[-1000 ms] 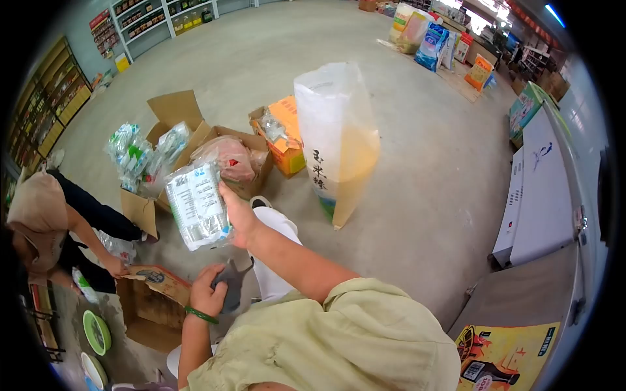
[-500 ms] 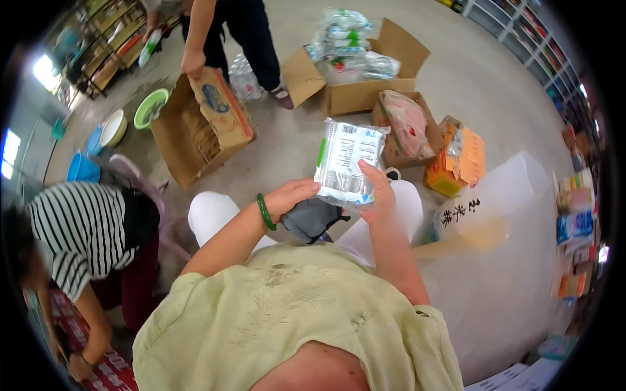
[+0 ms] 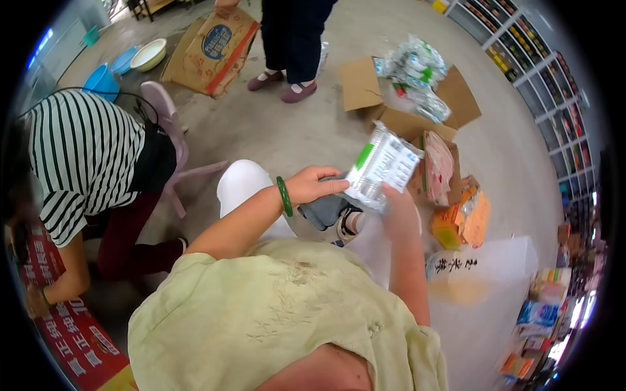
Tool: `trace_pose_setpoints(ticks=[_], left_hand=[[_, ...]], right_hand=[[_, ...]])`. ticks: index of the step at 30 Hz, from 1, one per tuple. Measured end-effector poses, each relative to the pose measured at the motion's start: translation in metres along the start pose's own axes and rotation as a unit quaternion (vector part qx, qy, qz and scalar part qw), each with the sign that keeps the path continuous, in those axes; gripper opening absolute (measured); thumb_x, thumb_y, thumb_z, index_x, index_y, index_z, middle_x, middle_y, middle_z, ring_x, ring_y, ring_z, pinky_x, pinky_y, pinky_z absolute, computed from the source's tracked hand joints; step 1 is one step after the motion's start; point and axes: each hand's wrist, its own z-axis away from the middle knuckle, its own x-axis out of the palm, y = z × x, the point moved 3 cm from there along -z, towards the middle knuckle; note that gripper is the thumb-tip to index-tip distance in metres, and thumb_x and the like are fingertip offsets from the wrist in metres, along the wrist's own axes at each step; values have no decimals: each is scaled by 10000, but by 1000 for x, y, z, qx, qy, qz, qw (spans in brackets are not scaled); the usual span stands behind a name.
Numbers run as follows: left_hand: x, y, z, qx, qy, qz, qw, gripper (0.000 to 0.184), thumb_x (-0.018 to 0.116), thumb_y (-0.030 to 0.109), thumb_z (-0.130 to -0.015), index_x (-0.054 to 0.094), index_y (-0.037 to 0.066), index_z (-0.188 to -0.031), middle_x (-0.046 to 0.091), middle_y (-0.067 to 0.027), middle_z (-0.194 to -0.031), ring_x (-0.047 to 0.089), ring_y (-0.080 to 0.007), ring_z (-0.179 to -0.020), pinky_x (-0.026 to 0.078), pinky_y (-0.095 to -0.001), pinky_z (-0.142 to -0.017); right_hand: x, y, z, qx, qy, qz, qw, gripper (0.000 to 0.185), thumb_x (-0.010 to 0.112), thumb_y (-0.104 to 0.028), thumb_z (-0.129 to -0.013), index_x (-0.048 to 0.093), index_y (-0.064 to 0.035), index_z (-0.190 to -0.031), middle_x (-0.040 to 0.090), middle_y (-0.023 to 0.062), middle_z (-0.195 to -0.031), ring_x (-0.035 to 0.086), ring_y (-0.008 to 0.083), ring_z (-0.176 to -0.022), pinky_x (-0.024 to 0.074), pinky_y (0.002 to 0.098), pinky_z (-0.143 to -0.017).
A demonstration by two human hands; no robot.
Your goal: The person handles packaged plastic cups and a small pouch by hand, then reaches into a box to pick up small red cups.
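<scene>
A flat, clear plastic-wrapped packet (image 3: 385, 163) with printed text and a green patch is held above my lap, tilted. My left hand (image 3: 316, 186), with a green bangle at the wrist, grips its left edge, thumb on top. My right hand (image 3: 396, 208) is at the lower right edge and smeared by motion, its thumb on the packet. Beneath the hands lies a dark grey cloth item (image 3: 326, 212) whose kind I cannot make out.
An open cardboard box (image 3: 404, 122) of similar packets stands ahead, beside a box with pink plastic (image 3: 438, 166) and an orange box (image 3: 460, 218). A translucent sack (image 3: 502, 260) lies right. One person (image 3: 85, 150) bends at left; another holds a carton (image 3: 218, 49).
The packet and both hands have shifted right, and the packet has tilted. My view has turned, sliding the boxes rightward. The standing person's carton is now lifted and turned.
</scene>
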Motion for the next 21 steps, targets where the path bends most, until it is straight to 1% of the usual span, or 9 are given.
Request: trace_pose_setpoints(ticks=[2, 4, 7, 9, 11, 13, 15, 18, 21], left_hand=[[-21, 2, -4, -23, 23, 73, 997, 374, 634, 280, -872, 573, 22, -1136, 635, -62, -1009, 605, -128, -880, 502, -276, -768], [-48, 9, 2, -8, 50, 156, 987, 360, 621, 255, -873, 567, 20, -1140, 635, -78, -1023, 619, -155, -890, 512, -293, -776], [-97, 17, 20, 62, 114, 325, 937, 375, 526, 224, -895, 516, -10, -1188, 632, -134, -1064, 644, -246, -924, 526, -350, -819], [-112, 27, 39, 103, 136, 430, 887, 387, 481, 243, -912, 502, -30, -1185, 632, -135, -1063, 643, -258, -923, 524, -362, -819], [-153, -9, 52, 119, 134, 505, 844, 380, 457, 253, -920, 508, -31, -1166, 635, -127, -1048, 644, -258, -904, 527, -362, -794], [-166, -22, 57, 138, 221, 513, 818, 333, 460, 236, -920, 525, -3, -1142, 643, -118, -1022, 645, -242, -867, 530, -353, -743], [-171, -26, 53, 121, 251, 512, 813, 241, 490, 232, -917, 595, 46, -1029, 673, -75, -963, 654, -233, -849, 527, -362, -762], [-171, -26, 35, 79, 251, 487, 833, 269, 487, 225, -918, 575, 22, -1072, 662, -100, -999, 649, -241, -873, 521, -361, -786], [-160, -16, 15, 35, 273, 440, 855, 312, 481, 221, -921, 544, -8, -1123, 644, -131, -1038, 642, -251, -898, 517, -358, -802]], right_hand=[[-8, -10, -21, -9, -26, -31, 999, 451, 672, -146, -801, 516, -24, -1205, 584, 63, -1155, 573, 212, -1022, 448, 368, -893], [-18, -14, -39, 33, -30, -157, 987, 446, 646, -135, -816, 501, -60, -1231, 587, 66, -1159, 574, 226, -1048, 465, 393, -898], [-30, -12, -67, 74, -16, -247, 966, 444, 617, -143, -837, 483, -98, -1258, 585, 70, -1176, 573, 242, -1076, 492, 428, -878], [-29, -9, -85, 78, -47, -321, 943, 449, 614, -169, -844, 475, -108, -1266, 581, 69, -1189, 575, 247, -1072, 498, 435, -865], [-33, 11, -106, 89, -34, -335, 937, 454, 615, -189, -843, 470, -109, -1265, 574, 74, -1196, 568, 262, -1074, 500, 448, -852], [-38, 30, -120, 123, 0, -351, 928, 451, 615, -197, -839, 472, -108, -1257, 573, 75, -1191, 560, 277, -1073, 491, 464, -853], [-38, 40, -131, 161, 3, -366, 917, 438, 602, -175, -829, 479, -98, -1242, 574, 81, -1185, 554, 291, -1072, 479, 477, -862], [-23, 35, -134, 164, -9, -373, 913, 450, 568, -105, -792, 466, -68, -1228, 560, 101, -1196, 551, 304, -1077, 462, 486, -890], [-16, 28, -135, 162, 36, -333, 928, 460, 563, -86, -781, 457, -54, -1228, 553, 124, -1192, 548, 313, -1079, 453, 488, -910]])
